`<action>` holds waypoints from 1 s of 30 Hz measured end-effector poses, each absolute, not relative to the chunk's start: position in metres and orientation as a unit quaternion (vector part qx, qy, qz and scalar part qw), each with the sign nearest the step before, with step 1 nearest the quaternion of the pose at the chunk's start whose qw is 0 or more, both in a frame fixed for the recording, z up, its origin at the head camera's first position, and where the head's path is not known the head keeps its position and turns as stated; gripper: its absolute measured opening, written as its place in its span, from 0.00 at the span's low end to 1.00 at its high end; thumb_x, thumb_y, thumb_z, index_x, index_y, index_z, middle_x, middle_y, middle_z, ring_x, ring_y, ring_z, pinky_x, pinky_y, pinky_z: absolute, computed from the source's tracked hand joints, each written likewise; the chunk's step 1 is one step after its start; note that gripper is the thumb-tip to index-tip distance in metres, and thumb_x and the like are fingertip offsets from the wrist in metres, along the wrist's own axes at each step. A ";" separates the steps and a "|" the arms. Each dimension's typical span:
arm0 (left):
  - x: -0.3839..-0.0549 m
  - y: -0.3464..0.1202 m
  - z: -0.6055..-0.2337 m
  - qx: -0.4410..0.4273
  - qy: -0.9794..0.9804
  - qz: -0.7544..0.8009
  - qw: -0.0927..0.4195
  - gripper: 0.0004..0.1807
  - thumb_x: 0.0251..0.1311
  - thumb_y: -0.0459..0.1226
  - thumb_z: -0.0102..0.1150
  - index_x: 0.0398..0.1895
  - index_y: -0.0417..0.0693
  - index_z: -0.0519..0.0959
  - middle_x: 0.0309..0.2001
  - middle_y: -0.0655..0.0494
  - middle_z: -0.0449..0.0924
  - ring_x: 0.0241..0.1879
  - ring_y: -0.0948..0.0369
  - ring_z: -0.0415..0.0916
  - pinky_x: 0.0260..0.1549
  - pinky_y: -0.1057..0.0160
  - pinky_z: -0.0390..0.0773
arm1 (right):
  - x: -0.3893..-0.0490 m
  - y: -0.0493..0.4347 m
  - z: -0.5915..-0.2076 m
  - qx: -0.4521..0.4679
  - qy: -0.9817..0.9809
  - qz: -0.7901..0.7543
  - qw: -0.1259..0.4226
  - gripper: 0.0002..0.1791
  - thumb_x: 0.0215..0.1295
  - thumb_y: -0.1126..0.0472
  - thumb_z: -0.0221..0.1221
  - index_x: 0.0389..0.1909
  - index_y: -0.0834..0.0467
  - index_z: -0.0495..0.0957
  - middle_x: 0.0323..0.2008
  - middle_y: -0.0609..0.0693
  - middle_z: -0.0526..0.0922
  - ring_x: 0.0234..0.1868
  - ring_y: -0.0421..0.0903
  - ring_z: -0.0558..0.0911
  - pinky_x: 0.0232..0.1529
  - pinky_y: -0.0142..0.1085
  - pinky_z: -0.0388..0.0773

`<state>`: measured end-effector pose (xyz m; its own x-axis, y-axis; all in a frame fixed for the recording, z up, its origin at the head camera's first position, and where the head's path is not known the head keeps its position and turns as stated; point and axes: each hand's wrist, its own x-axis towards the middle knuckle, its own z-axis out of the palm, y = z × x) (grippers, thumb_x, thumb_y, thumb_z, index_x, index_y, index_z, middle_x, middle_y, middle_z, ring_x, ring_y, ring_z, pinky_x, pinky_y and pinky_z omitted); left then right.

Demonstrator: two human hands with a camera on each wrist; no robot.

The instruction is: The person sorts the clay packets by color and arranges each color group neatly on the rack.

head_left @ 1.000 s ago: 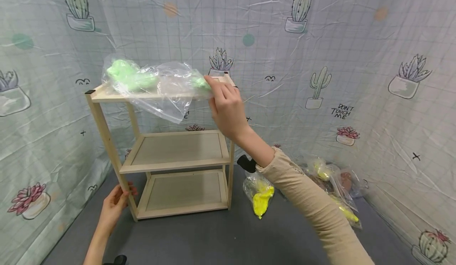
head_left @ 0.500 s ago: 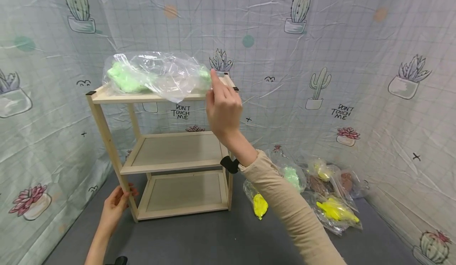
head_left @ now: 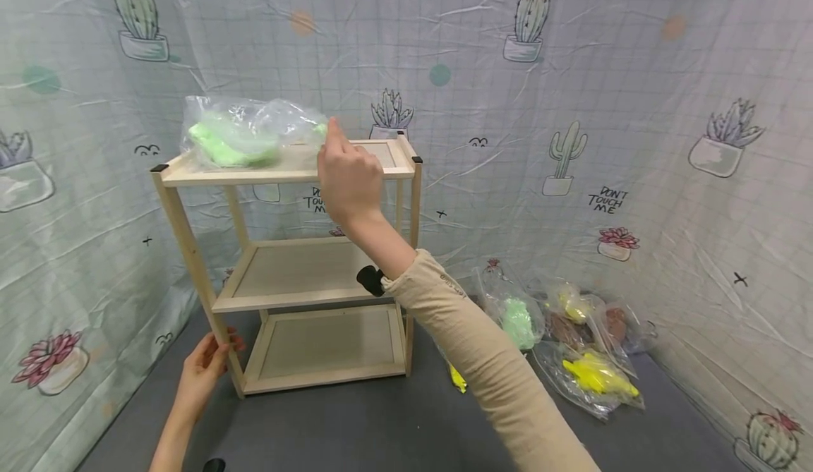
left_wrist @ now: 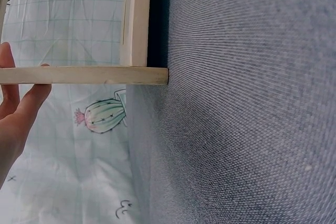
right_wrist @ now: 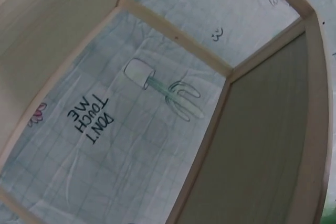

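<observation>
A pale wooden three-tier shelf point(head_left: 311, 372) stands on the dark grey surface. My left hand point(head_left: 202, 367) grips its front left post low down, thumb on one side and fingers on the other; the left wrist view shows this hand point(left_wrist: 18, 114) around the post point(left_wrist: 105, 75). On the top tier lies clear plastic bagging point(head_left: 254, 112) with a light green lump point(head_left: 231, 144) at the left. My right hand point(head_left: 351, 179) is at the top tier's front edge, index finger raised beside a smaller green bit point(head_left: 320, 130). Its other fingertips are hidden, so its hold on the bag is unclear.
Right of the shelf lie several clear bags: one with a mint green lump point(head_left: 518, 322), one with a yellow piece point(head_left: 597, 374), others with brown point(head_left: 616, 322) and yellow pieces. Another yellow piece point(head_left: 457, 379) is partly behind my right sleeve. A cactus-print sheet point(head_left: 495, 112) surrounds the surface.
My right hand has moved left along the top tier, and the smaller green bit has shifted left with it. The plastic flap hanging over the front edge has drawn up. The left hand stays put.
</observation>
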<state>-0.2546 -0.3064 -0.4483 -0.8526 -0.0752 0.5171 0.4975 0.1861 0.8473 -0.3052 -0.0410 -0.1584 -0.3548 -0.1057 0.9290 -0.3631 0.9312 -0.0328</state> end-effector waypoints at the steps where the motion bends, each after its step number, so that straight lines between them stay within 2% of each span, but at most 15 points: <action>1: -0.255 -0.306 -0.449 -0.145 -0.733 -0.623 0.231 0.15 0.65 0.30 0.38 0.53 0.39 0.66 0.39 0.73 0.77 0.39 0.76 0.77 0.31 0.74 0.74 | -0.304 -0.044 -0.158 0.149 -0.822 0.108 0.539 0.20 0.65 0.57 0.44 0.56 0.56 0.70 0.49 0.43 0.79 0.24 0.40 0.80 0.23 0.29 0.70; 2: -0.255 -0.306 -0.449 -0.144 -0.732 -0.624 0.232 0.15 0.65 0.30 0.39 0.53 0.35 0.65 0.39 0.73 0.77 0.39 0.75 0.77 0.31 0.74 0.74 | -0.304 -0.046 -0.157 0.159 -0.827 0.104 0.529 0.20 0.66 0.57 0.44 0.57 0.56 0.69 0.50 0.43 0.78 0.27 0.41 0.81 0.25 0.29 0.71; 3: -0.263 -0.313 -0.461 -0.172 -0.715 -0.639 0.227 0.16 0.65 0.32 0.40 0.53 0.36 0.66 0.40 0.70 0.78 0.41 0.73 0.77 0.34 0.72 0.74 | -0.303 -0.048 -0.156 0.169 -0.831 0.100 0.521 0.20 0.66 0.57 0.43 0.57 0.56 0.69 0.50 0.44 0.78 0.30 0.42 0.82 0.26 0.30 0.72; 8: -0.262 -0.314 -0.462 -0.177 -0.708 -0.646 0.224 0.16 0.65 0.33 0.40 0.53 0.37 0.66 0.41 0.69 0.78 0.41 0.73 0.77 0.35 0.73 0.74 | -0.303 -0.054 -0.156 0.231 -0.850 0.087 0.464 0.23 0.68 0.54 0.38 0.61 0.58 0.62 0.55 0.46 0.74 0.43 0.44 0.81 0.38 0.33 0.74; 10: -0.254 -0.307 -0.450 -0.153 -0.723 -0.634 0.228 0.14 0.65 0.30 0.38 0.53 0.41 0.67 0.39 0.72 0.78 0.39 0.75 0.77 0.32 0.75 0.74 | -0.303 -0.056 -0.156 0.251 -0.863 0.080 0.430 0.25 0.69 0.51 0.36 0.63 0.59 0.58 0.59 0.48 0.71 0.50 0.44 0.78 0.44 0.35 0.72; 15: -0.253 -0.306 -0.449 -0.154 -0.723 -0.635 0.227 0.16 0.65 0.28 0.37 0.52 0.47 0.68 0.39 0.72 0.78 0.39 0.75 0.77 0.32 0.75 0.74 | -0.303 -0.060 -0.155 0.266 -0.893 0.053 0.360 0.31 0.69 0.44 0.31 0.68 0.56 0.46 0.66 0.49 0.58 0.64 0.44 0.64 0.56 0.41 0.61; 20: -0.256 -0.308 -0.451 -0.162 -0.732 -0.621 0.229 0.16 0.66 0.33 0.39 0.53 0.35 0.64 0.40 0.72 0.78 0.40 0.76 0.76 0.33 0.75 0.74 | -0.302 -0.060 -0.156 0.261 -0.901 0.032 0.346 0.32 0.68 0.43 0.28 0.69 0.53 0.40 0.68 0.49 0.53 0.67 0.45 0.59 0.61 0.46 0.54; 22: -0.265 -0.316 -0.461 -0.206 -0.700 -0.645 0.226 0.16 0.66 0.31 0.38 0.55 0.33 0.64 0.43 0.66 0.79 0.41 0.73 0.77 0.33 0.74 0.74 | -0.302 -0.057 -0.157 0.262 -0.899 0.025 0.350 0.32 0.68 0.43 0.29 0.69 0.53 0.39 0.68 0.49 0.53 0.67 0.46 0.59 0.61 0.46 0.54; 24: -0.266 -0.318 -0.462 -0.214 -0.707 -0.636 0.224 0.16 0.66 0.32 0.38 0.56 0.37 0.64 0.43 0.69 0.78 0.42 0.75 0.76 0.34 0.75 0.74 | -0.301 -0.054 -0.158 0.265 -0.896 0.020 0.354 0.33 0.68 0.43 0.29 0.69 0.53 0.39 0.69 0.50 0.52 0.67 0.48 0.59 0.61 0.47 0.54; 27: -0.265 -0.317 -0.462 -0.219 -0.691 -0.652 0.222 0.16 0.65 0.31 0.38 0.54 0.41 0.67 0.43 0.67 0.78 0.42 0.73 0.77 0.34 0.75 0.74 | -0.299 -0.047 -0.162 0.276 -0.892 0.019 0.358 0.33 0.68 0.43 0.29 0.69 0.53 0.37 0.69 0.51 0.51 0.67 0.47 0.58 0.61 0.47 0.54; 29: -0.257 -0.309 -0.452 -0.180 -0.719 -0.632 0.227 0.14 0.66 0.33 0.39 0.53 0.44 0.67 0.41 0.73 0.77 0.40 0.76 0.76 0.34 0.75 0.74 | -0.297 -0.040 -0.164 0.288 -0.885 0.024 0.365 0.33 0.69 0.44 0.30 0.69 0.54 0.38 0.69 0.51 0.52 0.67 0.47 0.58 0.61 0.47 0.54; 30: -0.257 -0.308 -0.452 -0.179 -0.714 -0.637 0.227 0.14 0.65 0.32 0.39 0.52 0.44 0.68 0.41 0.72 0.78 0.40 0.75 0.76 0.34 0.75 0.74 | -0.295 -0.036 -0.166 0.294 -0.881 0.027 0.369 0.32 0.69 0.44 0.30 0.69 0.54 0.39 0.68 0.52 0.53 0.67 0.46 0.58 0.61 0.47 0.53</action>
<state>-0.2570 -0.3081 -0.4516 -0.8324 -0.0338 0.5532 0.5457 0.1243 0.8287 -0.2951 -0.0362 -0.1657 -0.5541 -0.4981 0.6669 -0.5382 0.8256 0.1695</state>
